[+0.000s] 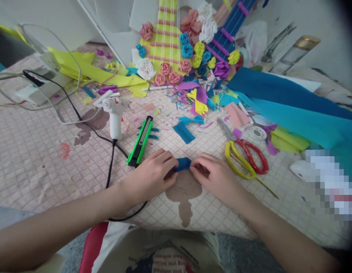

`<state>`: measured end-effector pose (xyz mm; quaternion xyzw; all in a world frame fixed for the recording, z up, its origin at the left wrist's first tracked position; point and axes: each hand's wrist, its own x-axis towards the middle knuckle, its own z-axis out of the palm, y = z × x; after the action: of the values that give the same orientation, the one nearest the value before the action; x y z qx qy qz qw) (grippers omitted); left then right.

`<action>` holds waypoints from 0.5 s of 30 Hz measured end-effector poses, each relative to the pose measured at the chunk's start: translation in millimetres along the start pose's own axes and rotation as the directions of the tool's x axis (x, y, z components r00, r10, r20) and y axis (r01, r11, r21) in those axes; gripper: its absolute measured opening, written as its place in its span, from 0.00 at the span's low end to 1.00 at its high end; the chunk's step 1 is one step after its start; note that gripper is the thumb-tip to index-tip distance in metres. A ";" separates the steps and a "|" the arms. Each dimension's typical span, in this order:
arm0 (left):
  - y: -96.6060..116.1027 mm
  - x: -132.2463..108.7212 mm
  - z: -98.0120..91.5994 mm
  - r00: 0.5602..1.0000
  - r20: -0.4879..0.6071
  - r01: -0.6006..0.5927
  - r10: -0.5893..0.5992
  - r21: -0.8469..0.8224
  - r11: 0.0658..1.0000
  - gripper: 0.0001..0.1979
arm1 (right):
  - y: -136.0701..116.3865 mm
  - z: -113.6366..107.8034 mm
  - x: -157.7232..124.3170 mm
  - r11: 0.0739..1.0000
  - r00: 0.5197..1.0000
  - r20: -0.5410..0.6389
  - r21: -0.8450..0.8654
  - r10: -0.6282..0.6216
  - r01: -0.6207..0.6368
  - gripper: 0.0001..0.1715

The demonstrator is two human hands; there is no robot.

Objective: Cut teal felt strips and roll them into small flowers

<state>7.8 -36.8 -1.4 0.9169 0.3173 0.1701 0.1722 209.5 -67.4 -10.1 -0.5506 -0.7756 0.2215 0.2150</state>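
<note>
A small folded strip of dark blue crepe paper (183, 164) is stretched between my two hands, just above the table's front part. My left hand (160, 168) pinches its left end, and my right hand (208, 168) grips the right end between thumb and fingertips. Just beyond my left hand lies a green utility knife (140, 142). Farther left is a white hot glue gun (115, 117) with a black cord. Scissors with red and yellow handles (244, 155) rest to the right of my right hand. Cut blue paper pieces (186, 131) lie ahead of both hands.
A yellow paper guitar (167, 41) and a blue one (230, 34), trimmed with paper flowers, stand at the back. Blue crepe sheets (292, 106) spread over the right side. A tape roll (257, 132) lies beyond the scissors. Cables and a power strip (36, 89) occupy the left.
</note>
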 end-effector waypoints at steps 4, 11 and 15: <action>-1.0 -1.9 -0.1 0.999 -0.025 0.027 -0.027 0.011 1.000 0.03 | 0.7 0.8 -1.5 1.000 1.000 0.007 0.025 0.004 -0.004 0.06; -1.4 -4.0 -1.1 1.000 0.004 0.014 -0.015 0.033 0.999 0.04 | 0.6 0.6 -1.8 1.000 1.000 -0.012 0.024 -0.001 0.001 0.06; -2.2 -9.7 -2.0 1.000 -0.026 -0.003 0.005 0.059 0.998 0.05 | 0.0 0.8 -2.2 1.000 1.000 -0.008 0.029 -0.010 0.010 0.06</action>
<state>-1.3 -40.9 -2.6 0.9199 0.3225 0.1731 0.1405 209.7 -69.5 -10.9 -0.5444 -0.7742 0.2296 0.2270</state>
